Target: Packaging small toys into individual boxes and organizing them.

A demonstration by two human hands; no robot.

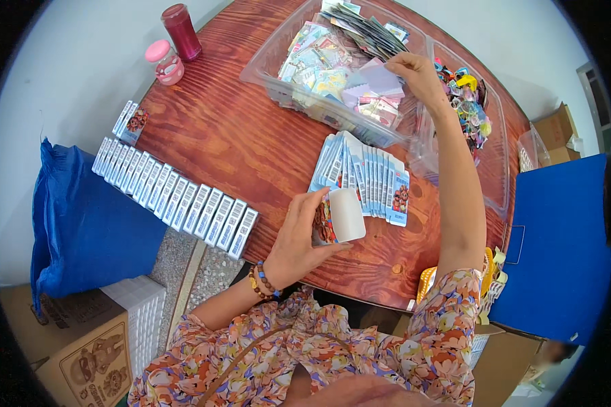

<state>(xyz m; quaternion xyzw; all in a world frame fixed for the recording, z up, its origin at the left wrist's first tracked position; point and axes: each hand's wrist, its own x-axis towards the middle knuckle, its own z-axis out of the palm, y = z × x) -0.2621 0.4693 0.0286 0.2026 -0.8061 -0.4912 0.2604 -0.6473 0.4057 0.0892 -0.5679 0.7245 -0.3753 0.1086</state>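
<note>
My left hand [295, 234] grips a small printed carton [324, 220] near the table's front edge, its white flap [347, 214] raised. Just beyond it, a fanned row of flat blue-and-white cartons [366, 176] lies on the table. Over the clear plastic bin [265, 78], my right hand [414, 74] has its fingers pinched at the edge of a pale purple card [380, 81]. Printed packets [319, 61] fill the bin around it, with a stack of dark flat packets [370, 32] at the far side.
Upright blue-and-white boxes [176, 197] line the table's left edge. A pink-lidded jar [164, 62] and a red tumbler [182, 32] stand far left. Colourful small trinkets [467, 102] fill a compartment at right. Blue bins [557, 237] and cardboard boxes [88, 353] flank the table.
</note>
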